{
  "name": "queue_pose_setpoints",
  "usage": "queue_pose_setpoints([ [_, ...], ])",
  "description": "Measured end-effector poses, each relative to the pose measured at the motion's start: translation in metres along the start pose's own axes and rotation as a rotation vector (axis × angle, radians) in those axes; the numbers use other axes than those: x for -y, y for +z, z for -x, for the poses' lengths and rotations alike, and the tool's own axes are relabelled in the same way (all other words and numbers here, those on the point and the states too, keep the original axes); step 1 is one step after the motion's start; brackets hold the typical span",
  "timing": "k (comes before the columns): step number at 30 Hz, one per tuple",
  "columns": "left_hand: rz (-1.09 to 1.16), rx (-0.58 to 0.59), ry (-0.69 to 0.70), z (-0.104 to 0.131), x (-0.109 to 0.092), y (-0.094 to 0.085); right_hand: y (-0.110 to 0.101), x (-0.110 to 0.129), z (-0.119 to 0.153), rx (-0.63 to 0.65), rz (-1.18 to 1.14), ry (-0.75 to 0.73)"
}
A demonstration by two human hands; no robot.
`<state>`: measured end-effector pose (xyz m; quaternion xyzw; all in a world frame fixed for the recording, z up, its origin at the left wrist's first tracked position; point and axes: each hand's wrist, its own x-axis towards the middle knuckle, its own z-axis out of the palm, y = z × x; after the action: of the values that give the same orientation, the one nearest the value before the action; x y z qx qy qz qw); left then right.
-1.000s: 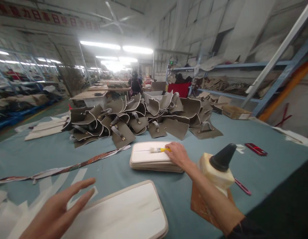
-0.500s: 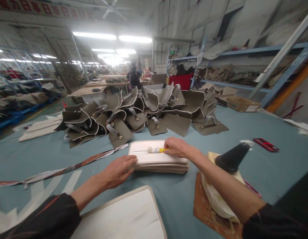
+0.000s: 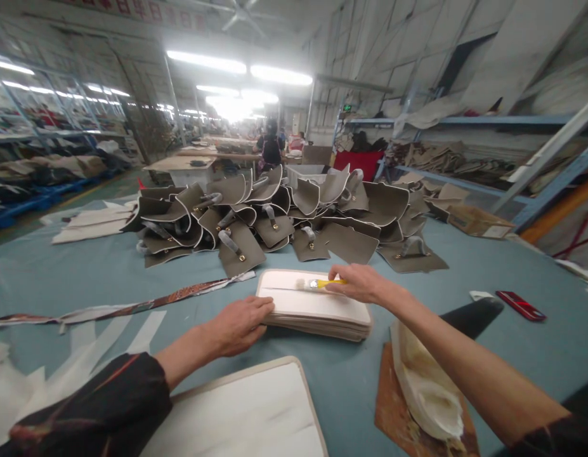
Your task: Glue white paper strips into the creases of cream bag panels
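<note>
A stack of pale panels with beige edges [image 3: 317,317] lies on the blue-green table. My right hand [image 3: 358,282] grips a yellow-handled brush [image 3: 325,284], its pale bristles over the top panel. At the stack's left edge rests my left hand [image 3: 243,320], palm down, holding nothing. Closer to me lies a larger white panel [image 3: 246,412] with a beige border, partly covered by my left sleeve. Beneath my right forearm, a whitish glue-crusted container [image 3: 429,393] sits on a brown board [image 3: 386,393].
Many grey-brown pieces with wrapped handles [image 3: 274,222] are heaped across the table's back. A red phone [image 3: 519,305] and black cone [image 3: 472,316] lie at the right. Patterned strip [image 3: 179,295] and white strips [image 3: 148,331] lie left. A person [image 3: 271,149] is far behind.
The whole view has shifted, so the table things appear further right. The black cone, upright before, now leans or lies to the right behind my forearm. The brush stays in my right hand.
</note>
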<state>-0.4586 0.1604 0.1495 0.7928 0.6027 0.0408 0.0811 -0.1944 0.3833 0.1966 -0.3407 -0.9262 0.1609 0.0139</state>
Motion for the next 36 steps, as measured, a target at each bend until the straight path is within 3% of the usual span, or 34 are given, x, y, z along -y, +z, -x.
queue_pose_setpoints([
  [6, 0.031, 0.032, -0.042, -0.004, -0.008, -0.008, -0.011, 0.009, 0.002, -0.07, -0.397, 0.067],
  [11, 0.045, 0.057, -0.041, -0.001, -0.009, -0.011, 0.014, 0.041, -0.007, -0.313, -0.65, 0.072],
  [15, 0.045, 0.069, -0.032, 0.001, -0.007, -0.008, 0.035, 0.063, -0.015, -0.529, -0.694, 0.123],
  [18, 0.045, 0.074, -0.028, 0.001, -0.006, -0.005, 0.046, 0.076, -0.015, -0.61, -0.711, 0.138],
  [28, 0.047, 0.046, -0.009, 0.0, -0.006, -0.003, 0.085, 0.11, -0.032, -0.542, -0.782, 0.087],
  [36, 0.04, 0.078, -0.033, -0.001, -0.01, -0.008, 0.079, 0.105, -0.028, -0.513, -0.625, 0.096],
])
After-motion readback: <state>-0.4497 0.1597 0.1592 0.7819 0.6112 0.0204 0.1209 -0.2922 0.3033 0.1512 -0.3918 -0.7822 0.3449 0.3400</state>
